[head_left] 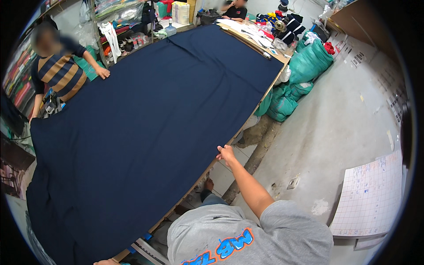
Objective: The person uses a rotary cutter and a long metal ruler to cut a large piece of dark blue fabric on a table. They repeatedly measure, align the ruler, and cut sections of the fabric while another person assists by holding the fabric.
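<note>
A wide sheet of dark navy fabric [154,110] covers a long table, with soft creases running across it. My right hand [226,153] is at the near edge of the cloth, arm stretched out, its fingers closed on the fabric's border. Only a sliver of my left hand [106,262] shows at the bottom rim, beside the fabric's near left end; its fingers are cut off from view. Across the table a co-worker in a striped top [62,73] has one hand resting on the far edge of the cloth and the other at its left corner.
Papers [251,33] lie at the table's far end, where another person [234,11] sits. Large green sacks [309,62] stand between the table and the grey wall [309,150]. A shelf of bagged goods [119,13] is behind the co-worker. A gridded paper sheet [369,194] hangs at right.
</note>
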Motion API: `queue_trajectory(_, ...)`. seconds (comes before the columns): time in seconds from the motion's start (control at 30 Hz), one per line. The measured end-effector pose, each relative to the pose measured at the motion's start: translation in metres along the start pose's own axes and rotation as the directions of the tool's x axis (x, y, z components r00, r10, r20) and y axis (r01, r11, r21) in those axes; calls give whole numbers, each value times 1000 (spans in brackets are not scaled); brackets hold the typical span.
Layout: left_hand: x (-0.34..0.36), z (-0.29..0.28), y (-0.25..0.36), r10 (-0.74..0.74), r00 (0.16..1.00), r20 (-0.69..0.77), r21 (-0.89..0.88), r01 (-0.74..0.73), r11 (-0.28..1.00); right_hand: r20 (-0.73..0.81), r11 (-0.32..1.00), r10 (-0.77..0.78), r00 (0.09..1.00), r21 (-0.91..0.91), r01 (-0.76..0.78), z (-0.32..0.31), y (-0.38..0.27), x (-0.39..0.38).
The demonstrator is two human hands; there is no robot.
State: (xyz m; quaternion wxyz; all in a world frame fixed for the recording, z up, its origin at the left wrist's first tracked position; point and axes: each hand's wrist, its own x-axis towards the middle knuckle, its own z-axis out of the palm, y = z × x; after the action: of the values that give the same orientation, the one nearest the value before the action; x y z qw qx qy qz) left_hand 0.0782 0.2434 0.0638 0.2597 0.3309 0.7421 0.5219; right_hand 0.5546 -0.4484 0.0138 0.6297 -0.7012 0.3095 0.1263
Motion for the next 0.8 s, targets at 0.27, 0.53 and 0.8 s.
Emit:
queue_trajectory(0.27, 49, -7, -23, -57, 998, 28, -10, 57, 998, -24, 997, -31, 999, 64, 33, -3, 2, -10)
queue_trajectory(0.53, 99, -10, -63, -26, 1000, -11, 142, 27, 989, -138, 997, -47, 989, 61, 55, 19, 7, -19)
queue_trajectory(0.8, 50, -16, -47, -29, 999, 46, 214, 18, 977, -273, 997, -61, 960, -64, 45, 35, 33, -14)
